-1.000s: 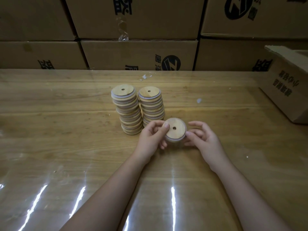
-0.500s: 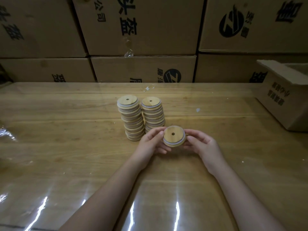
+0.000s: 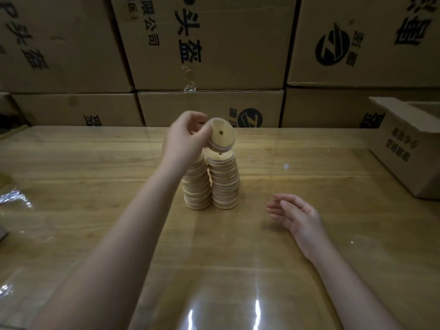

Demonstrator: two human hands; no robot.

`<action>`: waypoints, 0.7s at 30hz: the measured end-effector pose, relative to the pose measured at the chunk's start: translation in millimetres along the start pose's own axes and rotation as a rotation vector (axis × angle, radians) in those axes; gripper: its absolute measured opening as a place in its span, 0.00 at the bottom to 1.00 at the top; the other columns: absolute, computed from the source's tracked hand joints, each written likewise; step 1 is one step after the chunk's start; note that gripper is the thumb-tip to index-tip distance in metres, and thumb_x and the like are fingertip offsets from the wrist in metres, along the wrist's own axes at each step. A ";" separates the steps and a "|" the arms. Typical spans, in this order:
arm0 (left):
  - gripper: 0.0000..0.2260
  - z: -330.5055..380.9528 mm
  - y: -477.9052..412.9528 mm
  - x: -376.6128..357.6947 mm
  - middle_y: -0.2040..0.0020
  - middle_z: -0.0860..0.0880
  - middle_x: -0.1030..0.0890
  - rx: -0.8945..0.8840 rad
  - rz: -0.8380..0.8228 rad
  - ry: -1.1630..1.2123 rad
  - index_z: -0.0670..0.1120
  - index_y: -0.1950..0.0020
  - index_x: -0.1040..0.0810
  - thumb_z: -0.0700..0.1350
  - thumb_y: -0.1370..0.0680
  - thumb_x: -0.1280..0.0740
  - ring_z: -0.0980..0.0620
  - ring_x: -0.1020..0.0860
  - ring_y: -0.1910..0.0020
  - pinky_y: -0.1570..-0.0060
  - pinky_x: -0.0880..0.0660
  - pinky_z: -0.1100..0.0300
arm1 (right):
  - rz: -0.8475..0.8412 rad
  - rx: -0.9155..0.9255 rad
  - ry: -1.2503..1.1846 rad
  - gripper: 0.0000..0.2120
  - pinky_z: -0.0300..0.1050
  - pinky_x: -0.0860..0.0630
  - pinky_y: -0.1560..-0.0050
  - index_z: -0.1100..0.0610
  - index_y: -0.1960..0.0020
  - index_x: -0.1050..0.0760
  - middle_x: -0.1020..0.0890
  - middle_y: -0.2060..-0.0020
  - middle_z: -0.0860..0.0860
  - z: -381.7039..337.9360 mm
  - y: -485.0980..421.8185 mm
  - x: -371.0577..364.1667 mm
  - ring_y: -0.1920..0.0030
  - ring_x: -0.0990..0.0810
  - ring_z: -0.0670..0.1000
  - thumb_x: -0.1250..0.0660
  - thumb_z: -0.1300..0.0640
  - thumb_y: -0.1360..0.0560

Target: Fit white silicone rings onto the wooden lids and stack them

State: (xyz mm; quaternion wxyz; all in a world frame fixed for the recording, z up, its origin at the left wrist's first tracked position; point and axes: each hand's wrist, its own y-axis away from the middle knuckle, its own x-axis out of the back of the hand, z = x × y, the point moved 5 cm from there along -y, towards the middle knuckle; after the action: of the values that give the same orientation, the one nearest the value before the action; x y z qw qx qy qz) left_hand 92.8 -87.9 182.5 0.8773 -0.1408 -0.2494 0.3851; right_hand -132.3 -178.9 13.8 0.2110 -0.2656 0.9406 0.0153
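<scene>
Two tall stacks of ringed wooden lids stand side by side mid-table: the left stack [image 3: 196,186], partly hidden by my left forearm, and the right stack [image 3: 225,182]. My left hand [image 3: 184,136] pinches a round wooden lid [image 3: 221,134] with a small hole and a white ring, tilted just above the right stack's top. My right hand [image 3: 294,213] hovers low over the table to the right of the stacks, fingers relaxed and holding nothing.
The wooden table [image 3: 95,177] lies under a glossy clear sheet. Stacked printed cardboard boxes [image 3: 209,44] form a wall behind it. An open carton [image 3: 409,148] sits at the right edge. Crumpled clear plastic [image 3: 13,198] lies at the far left.
My left hand has lifted the lid from between both hands up over the right stack. My right hand has let go and drawn back to the right. The view has tilted upward.
</scene>
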 end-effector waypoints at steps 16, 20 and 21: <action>0.10 -41.6 -54.7 -40.6 0.49 0.47 0.18 0.066 -0.390 -0.645 0.46 0.46 0.21 0.48 0.22 0.37 0.49 0.22 0.52 0.51 0.24 0.55 | 0.026 -0.051 0.011 0.08 0.41 0.20 0.60 0.63 0.54 0.21 0.16 0.60 0.61 5.2 -4.5 4.0 0.58 0.16 0.56 0.40 0.66 0.23; 0.31 -36.0 -47.3 -49.3 0.42 0.51 0.22 -0.004 -0.630 -0.638 0.50 0.34 0.29 0.69 0.29 0.38 0.51 0.24 0.44 0.48 0.27 0.56 | 0.036 -0.055 0.012 0.08 0.41 0.20 0.61 0.63 0.53 0.22 0.16 0.61 0.60 5.6 -4.8 4.7 0.58 0.16 0.56 0.40 0.66 0.23; 0.36 -35.2 -44.3 -52.0 0.39 0.51 0.23 -0.043 -0.685 -0.715 0.52 0.32 0.32 0.72 0.32 0.38 0.50 0.25 0.42 0.46 0.28 0.55 | 0.035 -0.057 0.016 0.08 0.41 0.20 0.61 0.64 0.53 0.22 0.16 0.61 0.60 5.3 -4.8 5.1 0.58 0.16 0.56 0.40 0.66 0.23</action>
State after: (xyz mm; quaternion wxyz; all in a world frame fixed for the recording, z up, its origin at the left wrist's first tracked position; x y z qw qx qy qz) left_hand 108.7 -158.0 155.4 0.8099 0.0721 -0.5746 0.0934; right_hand -131.7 -184.7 7.3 0.1955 -0.2551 0.9460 0.0434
